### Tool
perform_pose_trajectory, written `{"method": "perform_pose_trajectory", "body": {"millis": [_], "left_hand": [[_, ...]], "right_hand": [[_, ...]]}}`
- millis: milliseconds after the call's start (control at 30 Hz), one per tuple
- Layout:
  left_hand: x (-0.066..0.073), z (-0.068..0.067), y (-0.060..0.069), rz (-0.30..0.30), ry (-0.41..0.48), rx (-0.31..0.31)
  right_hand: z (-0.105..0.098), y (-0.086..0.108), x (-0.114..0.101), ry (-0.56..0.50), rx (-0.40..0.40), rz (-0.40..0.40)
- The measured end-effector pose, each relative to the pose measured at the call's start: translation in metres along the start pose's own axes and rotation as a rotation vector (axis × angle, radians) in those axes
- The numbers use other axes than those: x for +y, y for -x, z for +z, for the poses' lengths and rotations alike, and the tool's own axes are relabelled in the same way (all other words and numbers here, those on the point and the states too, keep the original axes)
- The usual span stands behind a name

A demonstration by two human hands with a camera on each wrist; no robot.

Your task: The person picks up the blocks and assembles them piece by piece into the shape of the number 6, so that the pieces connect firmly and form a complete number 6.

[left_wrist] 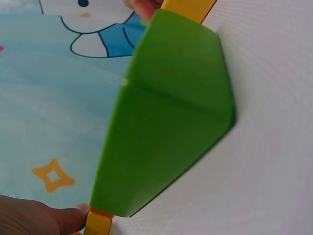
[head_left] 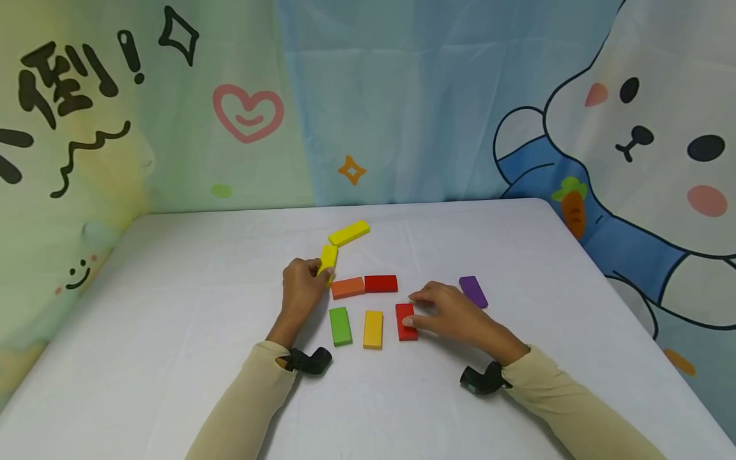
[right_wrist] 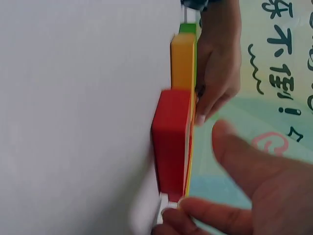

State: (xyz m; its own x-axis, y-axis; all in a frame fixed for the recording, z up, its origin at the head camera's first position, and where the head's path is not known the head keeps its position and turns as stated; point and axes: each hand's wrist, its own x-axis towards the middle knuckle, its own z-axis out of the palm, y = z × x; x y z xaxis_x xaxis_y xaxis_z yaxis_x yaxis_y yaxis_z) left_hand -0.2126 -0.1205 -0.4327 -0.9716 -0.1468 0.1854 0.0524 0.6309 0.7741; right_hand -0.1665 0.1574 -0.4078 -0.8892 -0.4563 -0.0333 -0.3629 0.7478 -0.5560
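Observation:
My left hand (head_left: pixel 301 291) pinches a yellow block (head_left: pixel 328 260) between thumb and fingers. Its lower end is close to an orange block (head_left: pixel 347 288), which meets a dark red block (head_left: pixel 381 283); another yellow block (head_left: pixel 349 233) lies slanted above. The right hand (head_left: pixel 460 313) is beside a nearer red block (head_left: pixel 406 329), thumb and index finger spread. In the right wrist view this red block (right_wrist: pixel 171 142) stands between the raised thumb and the lower fingers, not gripped. A green block (left_wrist: pixel 166 112) fills the middle of the left wrist view, with the held yellow block (left_wrist: pixel 98 224) low beyond it.
In front of the row are a green block (head_left: pixel 340 326) and an amber block (head_left: pixel 372 329). A purple block (head_left: pixel 473 292) lies behind the right hand. The white table (head_left: pixel 172 358) ends at a printed cloth backdrop (head_left: pixel 402 115).

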Motion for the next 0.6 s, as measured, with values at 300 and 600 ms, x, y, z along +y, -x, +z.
{"method": "perform_pose_trajectory", "body": {"millis": [300,600], "left_hand": [[-0.001,0.0,0.001,0.038,0.014,0.027],[-0.001,0.0,0.001,0.047,0.002,0.031]], "right_hand": [[0.012,0.0,-0.016,0.007,0.044,0.113],[0.019,0.001,-0.022,0.093,0.044,0.144]]}}
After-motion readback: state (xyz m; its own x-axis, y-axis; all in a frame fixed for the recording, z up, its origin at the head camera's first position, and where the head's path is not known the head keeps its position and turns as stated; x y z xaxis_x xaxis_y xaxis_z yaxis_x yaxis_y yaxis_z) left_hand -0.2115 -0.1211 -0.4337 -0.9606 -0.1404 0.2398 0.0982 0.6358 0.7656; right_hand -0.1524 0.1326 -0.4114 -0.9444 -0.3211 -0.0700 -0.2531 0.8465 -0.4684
